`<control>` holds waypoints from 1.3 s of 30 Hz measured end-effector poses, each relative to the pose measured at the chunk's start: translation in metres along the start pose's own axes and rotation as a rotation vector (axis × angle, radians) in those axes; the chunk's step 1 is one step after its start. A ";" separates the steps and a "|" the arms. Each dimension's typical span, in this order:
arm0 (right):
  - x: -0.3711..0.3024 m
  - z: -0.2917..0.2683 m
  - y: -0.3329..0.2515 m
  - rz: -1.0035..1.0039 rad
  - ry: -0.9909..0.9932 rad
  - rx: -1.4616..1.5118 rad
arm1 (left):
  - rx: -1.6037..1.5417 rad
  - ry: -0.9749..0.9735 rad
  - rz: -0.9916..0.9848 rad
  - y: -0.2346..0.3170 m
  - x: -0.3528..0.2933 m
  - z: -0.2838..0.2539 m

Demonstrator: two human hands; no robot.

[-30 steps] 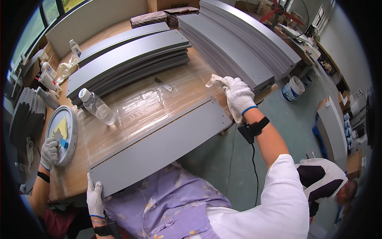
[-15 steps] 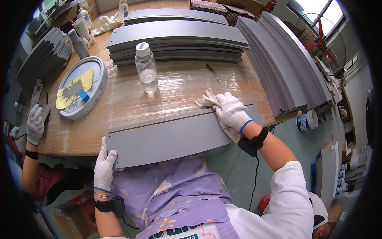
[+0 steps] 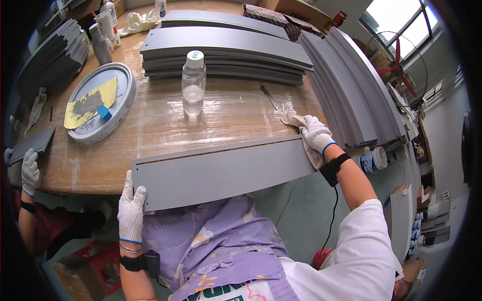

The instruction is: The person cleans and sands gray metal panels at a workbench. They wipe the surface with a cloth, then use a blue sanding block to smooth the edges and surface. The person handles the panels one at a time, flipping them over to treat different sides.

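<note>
A long grey board [image 3: 221,173] with a brown groove along its far edge lies across the near table edge, its near side over my lap. My left hand [image 3: 131,213], in a white knit glove, clasps the board's left end, thumb on top and fingers beneath or behind. At the right end, my gloved right hand [image 3: 317,134] is closed on an off-white cloth [image 3: 295,120], pressing it onto the board; part of the cloth hangs over the near edge. The board's right tip is hidden by hand and cloth.
Beyond stand a clear bottle [image 3: 194,88], a scraper blade [image 3: 269,97] and stacked grey boards [image 3: 226,42]. More boards [image 3: 346,90] line the right. Left is a round lid [image 3: 129,90] with a putty-smeared yellow sheet [image 3: 75,118]. A co-worker's gloved hand [image 3: 30,173] is far left.
My right hand and the cloth have slid rightward along the board to its right end. My left hand keeps its hold. The co-worker's hand has lowered, and the view has shifted slightly.
</note>
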State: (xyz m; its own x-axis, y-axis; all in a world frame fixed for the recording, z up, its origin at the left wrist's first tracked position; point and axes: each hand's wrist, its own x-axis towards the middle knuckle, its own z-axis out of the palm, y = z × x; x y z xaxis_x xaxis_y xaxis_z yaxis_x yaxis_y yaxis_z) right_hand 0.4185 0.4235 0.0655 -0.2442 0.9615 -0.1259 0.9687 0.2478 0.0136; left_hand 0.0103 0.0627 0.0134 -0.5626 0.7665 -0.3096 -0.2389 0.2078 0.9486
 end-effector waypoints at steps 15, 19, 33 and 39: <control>-0.065 -0.001 -0.224 -0.608 -0.128 0.170 | 0.081 0.048 0.108 -0.004 0.003 0.002; -0.075 0.008 -0.293 -0.716 -0.161 0.193 | 0.004 -0.010 0.124 -0.015 0.004 -0.009; -0.102 0.002 -0.443 -0.919 -0.254 0.175 | 0.068 -0.090 -0.081 0.015 0.000 -0.015; -0.091 -0.003 -0.393 -0.745 -0.209 0.088 | 0.110 -0.019 0.159 -0.032 0.011 -0.019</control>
State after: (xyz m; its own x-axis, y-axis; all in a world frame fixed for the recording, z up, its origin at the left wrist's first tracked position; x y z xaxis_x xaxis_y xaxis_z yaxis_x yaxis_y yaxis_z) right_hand 0.0596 0.2388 0.0751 -0.8272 0.5006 -0.2553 0.5545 0.8009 -0.2261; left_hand -0.0032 0.0528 -0.0211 -0.5708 0.8062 -0.1553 -0.0602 0.1475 0.9872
